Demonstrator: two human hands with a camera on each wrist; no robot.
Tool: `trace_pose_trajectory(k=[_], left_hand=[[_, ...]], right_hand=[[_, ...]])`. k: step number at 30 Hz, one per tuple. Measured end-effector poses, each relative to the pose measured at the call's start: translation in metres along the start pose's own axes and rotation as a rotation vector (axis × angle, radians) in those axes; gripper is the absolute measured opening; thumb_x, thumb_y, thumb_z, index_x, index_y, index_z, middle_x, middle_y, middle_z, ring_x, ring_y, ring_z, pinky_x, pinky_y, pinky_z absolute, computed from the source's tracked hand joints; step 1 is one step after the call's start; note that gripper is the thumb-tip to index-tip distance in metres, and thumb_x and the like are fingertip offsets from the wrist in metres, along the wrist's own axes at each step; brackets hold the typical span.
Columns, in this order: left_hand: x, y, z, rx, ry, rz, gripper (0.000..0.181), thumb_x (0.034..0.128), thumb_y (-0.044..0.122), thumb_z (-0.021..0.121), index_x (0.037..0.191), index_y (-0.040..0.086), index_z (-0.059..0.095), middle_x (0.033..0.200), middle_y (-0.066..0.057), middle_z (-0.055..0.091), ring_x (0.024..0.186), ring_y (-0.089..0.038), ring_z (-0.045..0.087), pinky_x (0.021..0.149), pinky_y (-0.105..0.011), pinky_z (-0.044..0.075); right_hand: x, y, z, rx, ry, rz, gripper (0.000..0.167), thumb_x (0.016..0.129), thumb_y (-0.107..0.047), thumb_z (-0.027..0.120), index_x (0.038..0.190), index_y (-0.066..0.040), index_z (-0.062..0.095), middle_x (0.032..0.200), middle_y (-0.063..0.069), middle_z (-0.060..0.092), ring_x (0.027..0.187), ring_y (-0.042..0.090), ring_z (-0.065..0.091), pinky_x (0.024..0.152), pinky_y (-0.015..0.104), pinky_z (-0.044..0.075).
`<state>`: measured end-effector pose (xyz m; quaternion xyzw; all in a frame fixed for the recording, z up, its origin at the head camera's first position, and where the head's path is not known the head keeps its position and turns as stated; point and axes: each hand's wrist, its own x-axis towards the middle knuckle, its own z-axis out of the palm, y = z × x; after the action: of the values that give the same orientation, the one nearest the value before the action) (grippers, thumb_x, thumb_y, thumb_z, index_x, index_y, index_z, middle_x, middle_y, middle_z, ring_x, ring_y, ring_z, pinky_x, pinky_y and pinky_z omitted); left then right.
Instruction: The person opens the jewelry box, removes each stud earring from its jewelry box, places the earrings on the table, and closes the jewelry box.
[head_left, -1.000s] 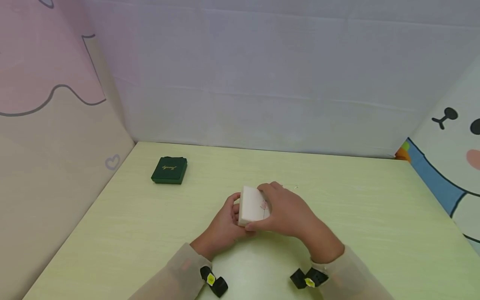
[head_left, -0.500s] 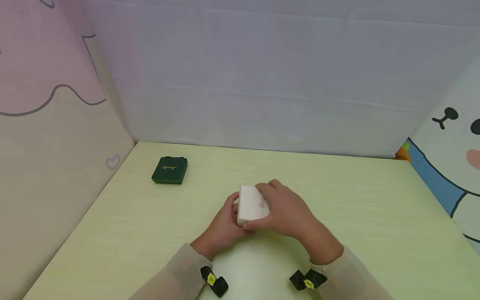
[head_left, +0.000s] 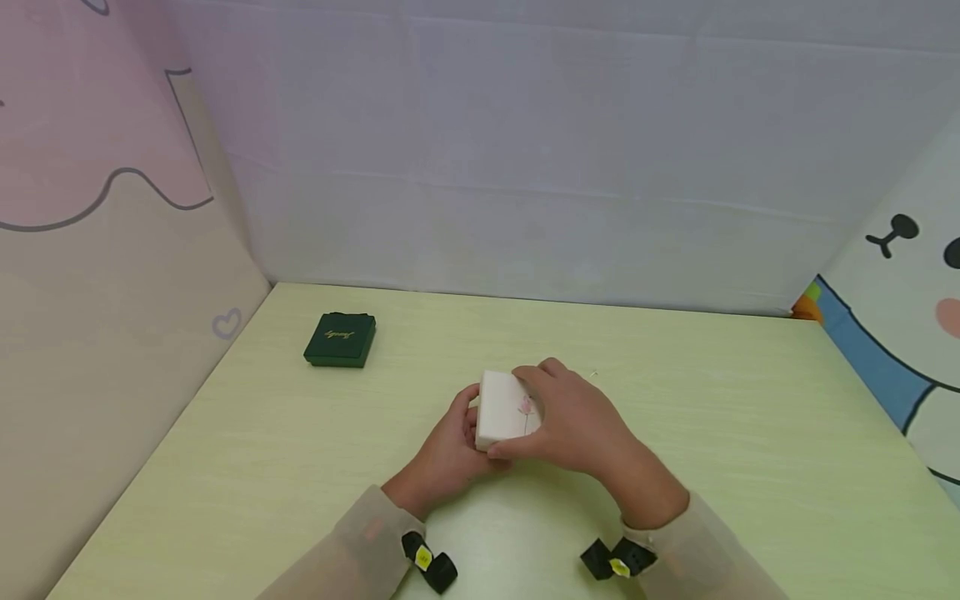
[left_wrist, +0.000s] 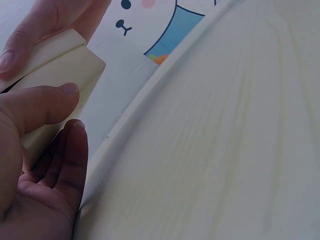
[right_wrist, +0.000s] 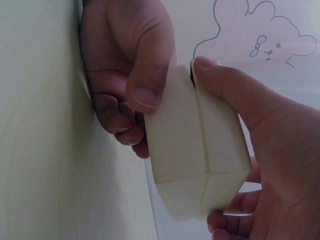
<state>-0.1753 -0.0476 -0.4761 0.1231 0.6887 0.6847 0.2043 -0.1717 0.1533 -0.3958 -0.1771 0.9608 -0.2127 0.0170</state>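
Both hands hold a small white lidded box (head_left: 502, 408) above the middle of the table; its top bears a pink flower drawing. My left hand (head_left: 448, 450) grips the lower part (right_wrist: 177, 132) between thumb and fingers. From the other side my right hand (head_left: 581, 425) grips the lid (right_wrist: 222, 132), thumb on the near edge and fingers on the far one. In the right wrist view the seam between lid and lower part shows a narrow dark gap near the right thumb. The inside of the box is hidden.
A dark green box (head_left: 340, 340) with gold lettering lies at the back left of the pale table (head_left: 247, 467). A tiny item (head_left: 593, 374), too small to identify, lies beyond the right hand. Cloth-covered walls (head_left: 525, 167) enclose the back and sides.
The white box and my right hand have shifted very slightly left, and a little more of the flower drawing shows. Both grips stay the same; the green box has not moved.
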Motion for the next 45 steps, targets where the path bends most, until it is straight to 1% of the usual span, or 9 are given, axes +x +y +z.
trace_pose_trajectory(k=[8, 17, 21, 27, 33, 37, 41, 45], left_hand=[[0.0, 0.001, 0.001, 0.017, 0.007, -0.016, 0.101, 0.0847, 0.002, 0.084, 0.161, 0.016, 0.018, 0.142, -0.011, 0.057, 0.116, -0.023, 0.064, 0.096, -0.036, 0.053], [0.0, 0.001, 0.0, 0.029, 0.016, -0.007, 0.101, 0.0837, 0.003, 0.084, 0.16, 0.013, 0.019, 0.139, -0.011, 0.058, 0.115, -0.023, 0.064, 0.096, -0.035, 0.053], [0.0, -0.001, 0.0, 0.019, 0.012, 0.001, 0.102, 0.084, 0.001, 0.084, 0.16, 0.013, 0.018, 0.139, -0.012, 0.058, 0.115, -0.024, 0.065, 0.094, -0.035, 0.054], [0.001, -0.003, -0.001, 0.001, 0.012, -0.006, 0.104, 0.0831, -0.002, 0.083, 0.161, 0.013, 0.016, 0.142, -0.013, 0.056, 0.116, -0.024, 0.064, 0.093, -0.033, 0.054], [0.0, -0.002, -0.001, 0.012, 0.008, -0.008, 0.105, 0.0834, 0.001, 0.085, 0.162, 0.014, 0.015, 0.142, -0.012, 0.056, 0.117, -0.024, 0.063, 0.094, -0.034, 0.054], [0.001, -0.002, -0.001, 0.027, 0.004, -0.001, 0.104, 0.0834, 0.003, 0.085, 0.161, 0.013, 0.016, 0.141, -0.012, 0.057, 0.116, -0.023, 0.064, 0.094, -0.034, 0.054], [0.001, -0.003, 0.0, 0.037, 0.011, 0.001, 0.104, 0.0835, 0.005, 0.085, 0.161, 0.013, 0.017, 0.141, -0.013, 0.056, 0.116, -0.023, 0.064, 0.094, -0.034, 0.054], [0.001, -0.003, 0.0, 0.043, 0.017, -0.005, 0.104, 0.0846, 0.007, 0.085, 0.162, 0.014, 0.016, 0.142, -0.013, 0.056, 0.116, -0.023, 0.064, 0.094, -0.035, 0.054]], right_hand=[[0.0, 0.001, 0.002, -0.015, -0.016, 0.001, 0.099, 0.065, -0.072, 0.085, 0.14, -0.014, 0.059, 0.109, -0.001, 0.055, 0.083, 0.013, 0.051, 0.071, 0.032, 0.047], [0.002, 0.002, 0.006, -0.026, -0.018, -0.004, 0.099, 0.064, -0.072, 0.086, 0.14, -0.013, 0.06, 0.11, -0.001, 0.056, 0.085, 0.013, 0.051, 0.072, 0.033, 0.047], [0.003, 0.002, 0.008, -0.034, -0.024, 0.0, 0.099, 0.063, -0.072, 0.087, 0.138, -0.013, 0.06, 0.11, -0.001, 0.056, 0.085, 0.012, 0.051, 0.072, 0.033, 0.048], [0.004, 0.003, 0.011, -0.045, -0.042, 0.001, 0.102, 0.061, -0.073, 0.087, 0.139, -0.013, 0.059, 0.11, -0.002, 0.056, 0.085, 0.013, 0.052, 0.072, 0.034, 0.048], [0.005, 0.008, 0.008, -0.024, -0.075, -0.027, 0.102, 0.064, -0.072, 0.087, 0.142, -0.014, 0.058, 0.116, 0.0, 0.057, 0.09, 0.014, 0.052, 0.075, 0.034, 0.048], [0.004, 0.013, 0.005, 0.009, -0.096, -0.051, 0.098, 0.067, -0.068, 0.088, 0.143, -0.013, 0.058, 0.121, 0.002, 0.057, 0.093, 0.014, 0.053, 0.078, 0.035, 0.048], [0.003, 0.013, 0.003, 0.037, -0.107, -0.051, 0.098, 0.068, -0.064, 0.089, 0.144, -0.013, 0.058, 0.122, 0.002, 0.058, 0.094, 0.015, 0.053, 0.078, 0.035, 0.048], [0.004, 0.012, 0.004, 0.051, -0.11, -0.034, 0.1, 0.066, -0.065, 0.09, 0.145, -0.013, 0.057, 0.121, 0.002, 0.057, 0.094, 0.016, 0.053, 0.078, 0.036, 0.047]])
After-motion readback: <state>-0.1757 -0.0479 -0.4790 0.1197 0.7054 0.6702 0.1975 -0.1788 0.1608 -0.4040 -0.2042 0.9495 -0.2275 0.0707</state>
